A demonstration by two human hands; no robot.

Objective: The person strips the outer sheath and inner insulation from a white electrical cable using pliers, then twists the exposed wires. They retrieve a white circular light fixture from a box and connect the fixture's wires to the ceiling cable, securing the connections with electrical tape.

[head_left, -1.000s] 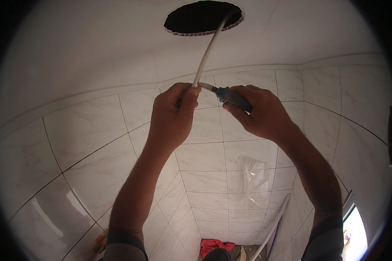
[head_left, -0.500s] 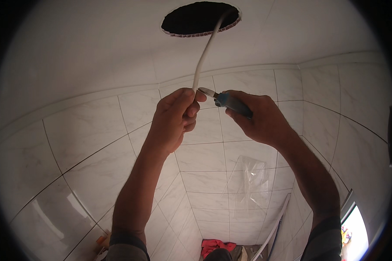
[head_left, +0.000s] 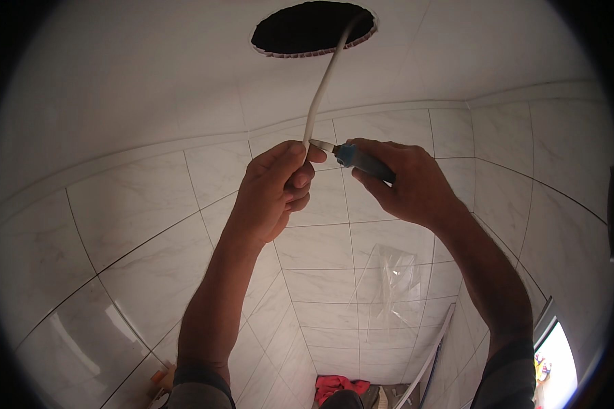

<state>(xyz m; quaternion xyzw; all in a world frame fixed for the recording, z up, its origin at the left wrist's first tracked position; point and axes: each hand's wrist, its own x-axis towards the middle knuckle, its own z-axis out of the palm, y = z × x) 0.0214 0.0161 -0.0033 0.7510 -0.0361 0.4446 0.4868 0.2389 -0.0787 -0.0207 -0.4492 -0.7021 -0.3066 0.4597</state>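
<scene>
A white cable [head_left: 325, 78] hangs from the round hole [head_left: 307, 31] in the ceiling. Thumb and fingers of my left hand [head_left: 273, 184] are closed round its lower end. From the right, my right hand [head_left: 409, 180] grips a hand tool [head_left: 361, 161] with a blue and dark grey handle and a short metal tip. That tip meets the cable just above my left thumb, over the left forefinger. Whether the tool is a knife or cutting pliers is hard to make out. The cable's very end is hidden in my left hand.
Marbled white tile walls [head_left: 143, 184] surround me below the pale ceiling [head_left: 150, 75]. Clear plastic film [head_left: 392, 279] is on the far wall. Low down lie a red cloth [head_left: 338, 385] and a long pale strip [head_left: 430, 354] leaning at the right. A bright opening [head_left: 556, 365] shows at lower right.
The tool's metal tip has turned slightly and now lies against the cable. My left hand has shifted a little to the right; both grips are kept.
</scene>
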